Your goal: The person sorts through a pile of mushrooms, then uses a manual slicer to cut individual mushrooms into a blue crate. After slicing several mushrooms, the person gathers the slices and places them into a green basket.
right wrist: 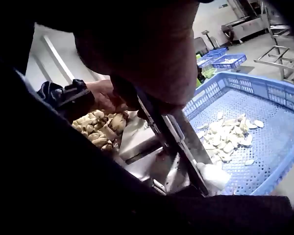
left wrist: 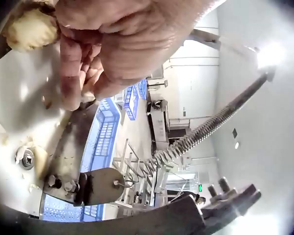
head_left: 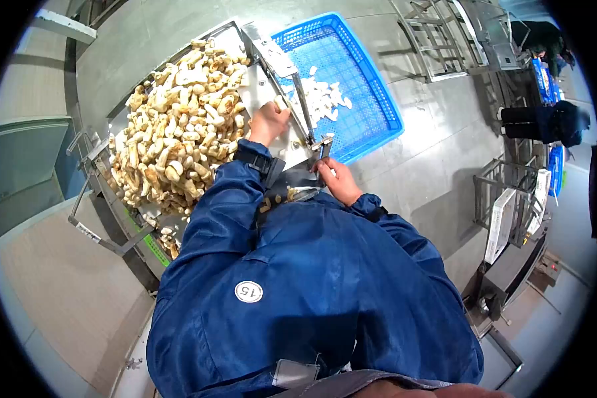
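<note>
A heap of pale, brown-stained mushrooms [head_left: 179, 126] lies left of a hinged cutter [head_left: 301, 99] on a metal board [head_left: 252, 96]. My left hand [head_left: 270, 123] is over the board beside the blade, fingers curled and thumb closed towards them, pinching a mushroom piece [head_left: 280, 102] mostly hidden by the fingers. In the left wrist view, the fingertips come right to the cutter's edge. My right hand [head_left: 338, 180] grips the handle [head_left: 325, 148] at the near end of the cutter's long arm. White slices [right wrist: 228, 139] lie in a blue basket [right wrist: 264, 105] beyond the blade.
A coiled spring [left wrist: 201, 132] stretches up from the cutter. Metal frames [head_left: 438, 40] stand on the tiled floor to the right, where another person [head_left: 544, 123] stands. More blue baskets [right wrist: 229, 61] are farther back.
</note>
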The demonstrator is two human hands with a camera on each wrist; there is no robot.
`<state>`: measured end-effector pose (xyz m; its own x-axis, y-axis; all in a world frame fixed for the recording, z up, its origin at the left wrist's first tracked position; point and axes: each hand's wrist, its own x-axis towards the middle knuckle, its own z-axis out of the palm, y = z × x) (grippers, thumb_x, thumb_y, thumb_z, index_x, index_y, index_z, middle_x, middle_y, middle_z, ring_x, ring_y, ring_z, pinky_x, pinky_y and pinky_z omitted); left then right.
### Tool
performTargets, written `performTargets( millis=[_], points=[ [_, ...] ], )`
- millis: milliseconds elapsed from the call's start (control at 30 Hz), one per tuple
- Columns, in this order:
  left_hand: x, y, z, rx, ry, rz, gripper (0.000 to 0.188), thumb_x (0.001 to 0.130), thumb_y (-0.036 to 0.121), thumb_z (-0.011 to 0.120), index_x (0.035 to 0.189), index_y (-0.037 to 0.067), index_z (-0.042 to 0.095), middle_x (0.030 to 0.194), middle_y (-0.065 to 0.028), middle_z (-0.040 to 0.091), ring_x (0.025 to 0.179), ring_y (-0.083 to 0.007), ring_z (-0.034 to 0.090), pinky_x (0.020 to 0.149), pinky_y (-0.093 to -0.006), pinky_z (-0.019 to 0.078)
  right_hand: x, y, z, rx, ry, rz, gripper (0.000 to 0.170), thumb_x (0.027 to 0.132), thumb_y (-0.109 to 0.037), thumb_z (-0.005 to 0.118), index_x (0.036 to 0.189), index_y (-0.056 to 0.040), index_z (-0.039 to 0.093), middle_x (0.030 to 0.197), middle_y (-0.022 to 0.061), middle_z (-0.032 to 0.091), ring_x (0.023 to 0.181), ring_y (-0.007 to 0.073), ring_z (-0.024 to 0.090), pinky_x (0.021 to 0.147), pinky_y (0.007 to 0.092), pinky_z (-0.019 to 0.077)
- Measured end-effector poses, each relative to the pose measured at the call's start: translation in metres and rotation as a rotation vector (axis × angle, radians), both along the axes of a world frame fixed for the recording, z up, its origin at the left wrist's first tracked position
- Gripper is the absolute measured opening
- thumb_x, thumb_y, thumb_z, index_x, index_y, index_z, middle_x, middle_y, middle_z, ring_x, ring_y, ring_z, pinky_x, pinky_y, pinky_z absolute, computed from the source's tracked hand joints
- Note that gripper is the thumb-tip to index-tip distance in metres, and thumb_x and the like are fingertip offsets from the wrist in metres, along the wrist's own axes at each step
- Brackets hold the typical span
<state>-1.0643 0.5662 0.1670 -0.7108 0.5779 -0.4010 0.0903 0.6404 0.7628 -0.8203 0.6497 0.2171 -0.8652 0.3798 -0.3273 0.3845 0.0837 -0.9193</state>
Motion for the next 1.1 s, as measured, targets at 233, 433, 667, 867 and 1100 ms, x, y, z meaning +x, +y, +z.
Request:
performTargets(
  millis=[233,433,667,867,1100],
  points=[
    [-0.003,-0.005,-0.017,0.149,0.128,0.085,0.022,0.092,0.017,0.058,0.095,-0.005,0.059,0.072,-0.0126,0.068,0.060,-0.0152,0.067,0.056,-0.0285,0.0520,-0.001,0.001,0.007,-0.031,-0.076,0.008,0.029,0.099,-0.025,0.049,0.095,-0.0005,0.063,0.087,0.0084,0.065,0.085,0.0164,0.059,0.079,0.0313,0.0465],
    [-0.001,-0.001,-0.007,0.261,-0.043,0.226,0.023,0.083,0.014,0.066,0.094,-0.003,0.056,0.068,-0.0114,0.067,0.059,-0.0169,0.067,0.053,-0.0292,0.0507,-0.003,0.000,0.011,-0.059,-0.085,0.009,0.029,0.100,-0.025,0.049,0.094,-0.0006,0.063,0.081,0.0045,0.061,0.077,0.0120,0.055,0.072,0.0286,0.0450],
    [0.004,-0.001,-0.002,0.308,-0.113,0.269,0.026,0.083,0.015,0.069,0.097,-0.002,0.055,0.069,-0.0109,0.066,0.059,-0.0166,0.067,0.053,-0.0294,0.0513,-0.012,-0.006,0.040,0.063,-0.044,-0.080,0.029,0.096,-0.028,0.056,0.093,-0.0002,0.065,0.080,0.0123,0.066,0.077,0.0164,0.059,0.071,0.0329,0.0465],
    [0.001,0.000,-0.003,0.280,-0.011,0.208,0.026,0.080,0.013,0.070,0.095,-0.003,0.057,0.071,-0.0128,0.067,0.064,-0.0186,0.068,0.057,-0.0296,0.0533,-0.017,-0.006,0.052,0.053,-0.060,-0.108,0.027,0.096,-0.024,0.057,0.090,0.0010,0.064,0.078,0.0042,0.062,0.078,0.0111,0.055,0.073,0.0278,0.0446],
    [0.003,0.007,-0.016,0.348,-0.062,0.294,0.021,0.081,0.003,0.067,0.097,-0.005,0.057,0.072,-0.0107,0.067,0.063,-0.0152,0.066,0.056,-0.0272,0.0525,-0.042,0.004,0.113,-0.214,-0.048,-0.175,0.028,0.100,-0.029,0.051,0.094,-0.0028,0.061,0.070,-0.0018,0.051,0.066,0.0079,0.046,0.061,0.0251,0.0388]
  ],
)
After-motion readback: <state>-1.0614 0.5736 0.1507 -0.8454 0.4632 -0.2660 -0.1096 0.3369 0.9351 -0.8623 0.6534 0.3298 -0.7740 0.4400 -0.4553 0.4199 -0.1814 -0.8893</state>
